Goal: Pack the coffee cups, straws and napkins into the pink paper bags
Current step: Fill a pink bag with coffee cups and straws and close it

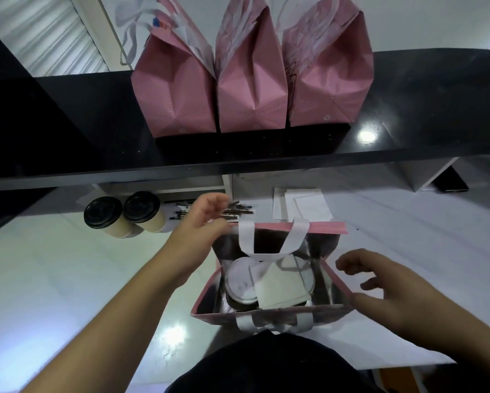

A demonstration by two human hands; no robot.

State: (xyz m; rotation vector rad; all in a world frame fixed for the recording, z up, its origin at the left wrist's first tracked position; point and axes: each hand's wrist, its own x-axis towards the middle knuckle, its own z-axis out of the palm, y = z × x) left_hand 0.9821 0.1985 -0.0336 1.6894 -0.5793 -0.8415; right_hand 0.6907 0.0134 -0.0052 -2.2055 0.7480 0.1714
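Nearest us, the open pink paper bag (269, 314) stands on the white counter (68, 279), its white handles (272, 242) flopped inward over the mouth. Inside we see a white cup lid (239, 279) and a folded napkin (283, 289) lying partly across a second lid; no straws show inside it. Our right hand (379, 293) hovers just beside the bag's right rim, fingers loosely spread and curled, holding nothing; whether it touches the rim we cannot tell. Our left hand (207, 217) reaches past the far left corner of the bag, fingers pinching a few dark wrapped straws (238, 212) from the scatter lying there. Our judgement: the step in hand is getting straws into this bag. To do it well, steady the rim with the right hand, nudge the handle aside, and slide the straws down along a wall beside the cups rather than dropping them on the napkin. Further left, two coffee cups (124, 215) with black lids wait unpacked; more napkins (303, 205) lie behind the bag. Farthest, three pink bags (252, 80) stand side by side on the raised black shelf (82, 123).
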